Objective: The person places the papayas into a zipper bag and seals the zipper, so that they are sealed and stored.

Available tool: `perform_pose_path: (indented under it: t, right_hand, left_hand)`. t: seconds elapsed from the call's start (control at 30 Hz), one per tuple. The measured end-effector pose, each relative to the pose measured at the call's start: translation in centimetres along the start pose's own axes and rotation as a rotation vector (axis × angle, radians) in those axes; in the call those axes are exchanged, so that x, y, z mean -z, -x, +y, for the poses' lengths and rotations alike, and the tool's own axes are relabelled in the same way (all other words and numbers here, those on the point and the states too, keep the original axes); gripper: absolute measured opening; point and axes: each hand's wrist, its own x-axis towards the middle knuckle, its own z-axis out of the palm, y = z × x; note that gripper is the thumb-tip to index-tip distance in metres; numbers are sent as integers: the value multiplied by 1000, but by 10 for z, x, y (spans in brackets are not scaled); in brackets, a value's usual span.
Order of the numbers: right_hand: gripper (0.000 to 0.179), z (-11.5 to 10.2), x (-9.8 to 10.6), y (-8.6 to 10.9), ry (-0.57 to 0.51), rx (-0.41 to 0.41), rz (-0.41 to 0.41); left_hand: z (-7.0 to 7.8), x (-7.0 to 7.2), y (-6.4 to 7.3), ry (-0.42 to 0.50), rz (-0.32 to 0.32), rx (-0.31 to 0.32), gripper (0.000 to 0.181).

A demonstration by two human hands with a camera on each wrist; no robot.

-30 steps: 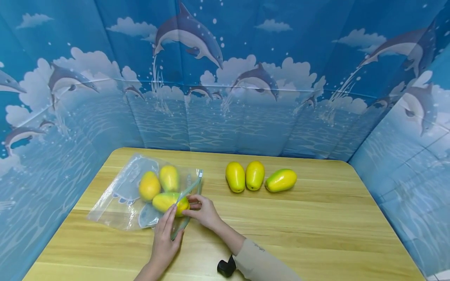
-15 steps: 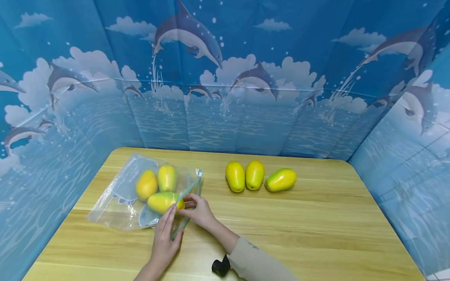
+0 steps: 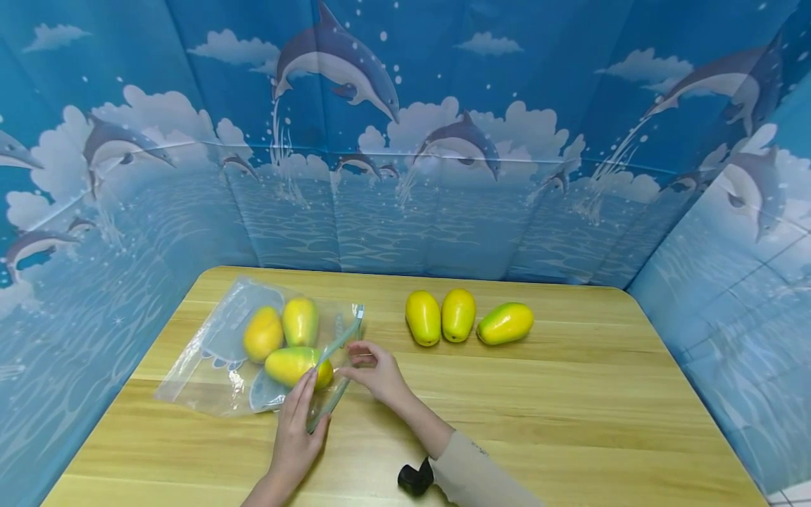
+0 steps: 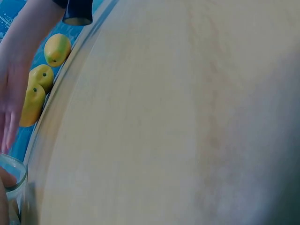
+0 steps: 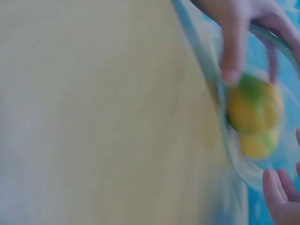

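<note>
A clear zip bag lies on the left of the table with its mouth facing right. Inside are three yellow-green fruits that look like papayas; the nearest fruit lies sideways by the mouth, the other two behind it. My left hand holds the bag's mouth apart, fingers along the upper zip edge and thumb by the lower one. Just right of the nearest fruit, at the mouth, my right hand has loosely bent fingers and holds nothing. The right wrist view shows the left hand at the bag's rim.
Three more such fruits stand toward the back of the table: a left one, a middle one and a right one lying sideways. A dolphin-print curtain surrounds the table. A black wrist camera sits at the right sleeve.
My right hand pushed the nearest fruit left, deeper into the bag, then let go and drew back right. The two fruits behind shifted slightly left. My left hand kept its place.
</note>
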Motion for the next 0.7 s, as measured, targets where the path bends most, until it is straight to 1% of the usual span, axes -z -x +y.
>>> perform_pose_path:
  t: [0.1, 0.17, 0.27, 0.33, 0.47, 0.7]
  right_hand:
    - [42, 4, 20, -3, -32, 21, 72]
    - [44, 9, 36, -7, -39, 60, 128]
    - [45, 14, 62, -12, -30, 115, 217]
    - [45, 11, 80, -12, -22, 136, 264]
    - [47, 5, 115, -11, 28, 150, 343]
    - [49, 6, 174, -4, 96, 154, 445]
  left_hand:
    - [0, 0, 0, -2, -1, 11, 84]
    - [1, 0, 1, -5, -3, 15, 85]
    - [2, 1, 1, -8, -10, 25, 87]
    - [2, 1, 1, -5, -16, 33, 86]
    - [2, 1, 2, 6, -28, 49, 84]
    - [1, 0, 1, -25, -3, 14, 88]
